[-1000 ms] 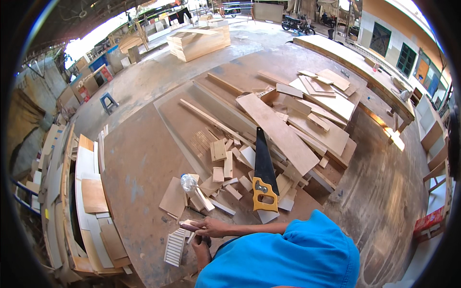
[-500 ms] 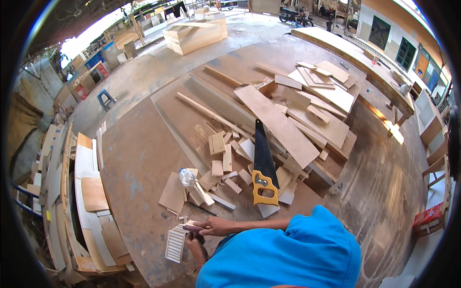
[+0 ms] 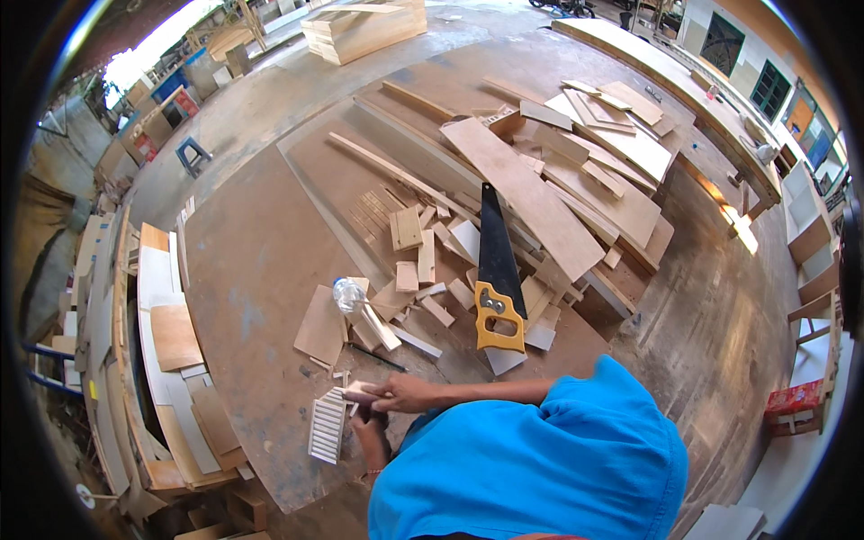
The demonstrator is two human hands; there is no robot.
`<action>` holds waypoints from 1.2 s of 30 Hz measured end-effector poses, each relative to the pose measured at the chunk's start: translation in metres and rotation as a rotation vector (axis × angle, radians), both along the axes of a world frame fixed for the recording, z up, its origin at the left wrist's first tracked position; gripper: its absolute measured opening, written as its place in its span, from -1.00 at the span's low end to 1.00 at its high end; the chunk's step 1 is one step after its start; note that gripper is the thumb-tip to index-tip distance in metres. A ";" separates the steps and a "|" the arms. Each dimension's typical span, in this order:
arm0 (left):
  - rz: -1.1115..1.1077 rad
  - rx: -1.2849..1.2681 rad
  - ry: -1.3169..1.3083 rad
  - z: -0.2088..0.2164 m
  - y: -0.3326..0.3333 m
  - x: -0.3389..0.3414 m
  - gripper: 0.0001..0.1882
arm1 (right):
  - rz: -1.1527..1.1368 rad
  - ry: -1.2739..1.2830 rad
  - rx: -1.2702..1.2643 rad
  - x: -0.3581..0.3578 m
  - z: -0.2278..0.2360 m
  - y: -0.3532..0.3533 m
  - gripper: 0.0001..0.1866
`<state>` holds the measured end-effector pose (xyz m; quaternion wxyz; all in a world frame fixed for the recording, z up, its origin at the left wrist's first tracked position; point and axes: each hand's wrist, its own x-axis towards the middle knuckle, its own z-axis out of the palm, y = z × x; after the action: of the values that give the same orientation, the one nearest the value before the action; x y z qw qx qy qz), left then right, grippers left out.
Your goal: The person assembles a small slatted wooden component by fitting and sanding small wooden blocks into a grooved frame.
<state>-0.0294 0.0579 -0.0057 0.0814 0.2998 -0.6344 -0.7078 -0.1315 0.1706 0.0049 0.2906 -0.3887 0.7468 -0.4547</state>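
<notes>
My right hand [image 3: 396, 393] reaches in from the blue sleeve, its fingers closed around a small brownish block [image 3: 362, 391]. Just below it is my left hand [image 3: 371, 434], with the fingers bent and partly hidden under the right; what they grip cannot be made out. A small pale slatted wooden panel [image 3: 326, 427] lies beside the hands, on their left, its upper corner close to the block. A dark thin rod [image 3: 376, 358] rests on the brown work surface [image 3: 238, 360] just beyond. Farther off, a clear plastic bottle [image 3: 348, 294] stands among wood offcuts.
A handsaw with a yellow handle [image 3: 500, 317] lies on the scrap pile, blade pointing away. Long boards [image 3: 526, 198] and strips are heaped behind it. Stacked panels [image 3: 175, 337] line the left side, a blue stool [image 3: 193, 157] stands far left, and a long table [image 3: 666, 76] far right.
The view has tipped downward, so the scene sits higher in the picture. Both hands stay together by the slatted panel, the block still in the right hand.
</notes>
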 end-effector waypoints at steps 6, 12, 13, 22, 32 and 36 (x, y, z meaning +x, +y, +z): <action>0.072 0.039 0.069 -0.009 0.006 -0.007 -0.84 | -0.119 0.097 -0.043 0.004 0.007 0.002 -0.46; -0.035 0.011 0.014 -0.001 0.010 -0.009 -0.83 | -0.058 -0.075 -0.027 -0.009 -0.004 -0.003 -0.47; -0.066 0.062 0.031 0.002 0.015 -0.010 -0.83 | -0.083 -0.112 -0.026 -0.013 -0.006 -0.008 -0.46; 0.001 0.009 0.080 0.000 0.001 -0.007 -0.82 | -0.006 -0.036 0.030 -0.004 -0.002 0.002 -0.44; 0.122 0.102 0.014 -0.012 -0.007 -0.009 -0.80 | -0.003 -0.121 -0.010 0.000 -0.004 0.008 -0.46; -0.106 0.084 0.037 -0.010 0.002 -0.011 -0.80 | -0.120 -0.153 -0.198 -0.014 -0.019 -0.013 -0.47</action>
<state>-0.0400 0.0603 -0.0153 0.0432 0.2559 -0.6176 -0.7425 -0.1453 0.1578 -0.0142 0.2793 -0.3344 0.6960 -0.5708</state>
